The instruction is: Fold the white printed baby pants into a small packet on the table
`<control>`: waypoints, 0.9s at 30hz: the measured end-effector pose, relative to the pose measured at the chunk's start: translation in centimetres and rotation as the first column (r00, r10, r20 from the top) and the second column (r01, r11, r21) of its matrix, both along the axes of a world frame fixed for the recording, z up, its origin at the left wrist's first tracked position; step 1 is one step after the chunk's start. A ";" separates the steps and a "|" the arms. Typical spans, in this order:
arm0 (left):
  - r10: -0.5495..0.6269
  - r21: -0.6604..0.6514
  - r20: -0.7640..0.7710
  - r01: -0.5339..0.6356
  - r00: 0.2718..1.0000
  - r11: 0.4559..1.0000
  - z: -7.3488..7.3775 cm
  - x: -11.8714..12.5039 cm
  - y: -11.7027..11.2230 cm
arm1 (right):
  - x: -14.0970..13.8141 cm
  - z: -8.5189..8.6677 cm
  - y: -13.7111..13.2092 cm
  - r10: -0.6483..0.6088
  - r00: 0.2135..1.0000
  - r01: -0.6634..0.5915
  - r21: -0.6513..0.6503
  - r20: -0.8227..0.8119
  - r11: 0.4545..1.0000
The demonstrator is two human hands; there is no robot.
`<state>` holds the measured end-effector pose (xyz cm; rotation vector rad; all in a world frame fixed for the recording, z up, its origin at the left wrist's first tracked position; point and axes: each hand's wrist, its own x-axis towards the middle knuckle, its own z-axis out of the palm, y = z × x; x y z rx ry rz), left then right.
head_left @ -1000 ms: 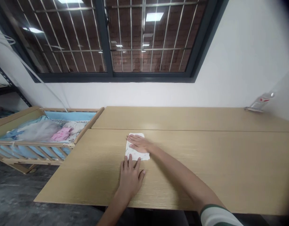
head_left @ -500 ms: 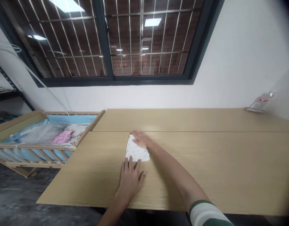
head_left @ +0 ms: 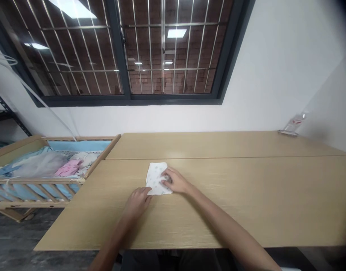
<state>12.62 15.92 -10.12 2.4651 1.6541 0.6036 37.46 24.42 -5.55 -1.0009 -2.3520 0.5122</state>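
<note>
A small white cloth [head_left: 156,177] with a faint print lies flat on the wooden table, roughly square in outline. My left hand [head_left: 137,201] is at its lower left corner, fingers closed together on the edge, with the fingertips partly hidden. Over the cloth's right side, my right hand [head_left: 174,180] is curved, its thumb and fingers apart with a gap between them. Its fingertips rest on or just above the fabric; which of the two I cannot tell.
The pale wooden table [head_left: 232,203] has a seam running along its far part. On the left stands a wooden crib [head_left: 43,184] with blue lining and fabrics inside. A clear plastic package [head_left: 293,124] sits at the far right, and a barred window [head_left: 167,99] is above.
My right hand has drawn back from the cloth's top and curled at its right side. My left hand has shifted left to the lower corner. The cloth now looks squarer.
</note>
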 end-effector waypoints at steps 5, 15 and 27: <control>-0.171 0.014 -0.016 0.172 0.985 0.985 0.4 -1.4 1.7 | 1.7 0.5 -4.3 0.083 0.983 -0.079 -0.027 0.163 0.996; -0.130 -0.033 0.137 0.136 0.982 0.990 1.4 -0.8 2.3 | 2.3 -0.5 -5.6 -0.021 0.995 0.021 0.001 0.101 1.000; 0.033 -0.196 0.417 0.054 0.908 0.979 1.7 0.6 7.9 | 1.2 -1.1 0.7 -0.408 0.913 0.397 -0.203 -0.013 0.895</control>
